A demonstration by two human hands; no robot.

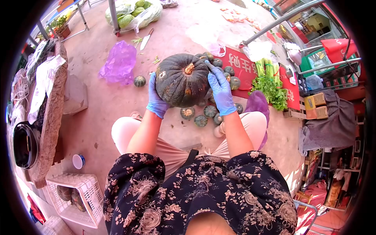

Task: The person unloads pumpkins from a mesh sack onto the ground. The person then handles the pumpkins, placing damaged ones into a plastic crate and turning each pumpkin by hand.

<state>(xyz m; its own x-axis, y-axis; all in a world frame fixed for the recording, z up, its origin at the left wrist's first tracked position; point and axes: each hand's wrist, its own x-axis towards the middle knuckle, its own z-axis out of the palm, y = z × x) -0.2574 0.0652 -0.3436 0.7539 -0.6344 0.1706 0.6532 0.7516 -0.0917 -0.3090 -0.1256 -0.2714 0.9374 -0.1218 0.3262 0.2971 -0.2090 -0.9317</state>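
A large dark green pumpkin (178,84) with a tan stem is held up in front of me between both hands. My left hand (155,98), in a blue glove, is closed against its left side. On its right side presses my right hand (221,91), gloved the same way. Below and behind the big pumpkin, several small green pumpkins (210,111) lie on the floor, partly hidden by it. One more small pumpkin (139,81) sits apart to the left, beside a purple plastic bag (119,62).
A knife (147,39) lies on the floor ahead, near a clear bag of green vegetables (135,13). Celery (270,84) rests on a red mat (243,64) to the right. At lower left are a white crate (96,197) holding pumpkins and a paper cup (78,161).
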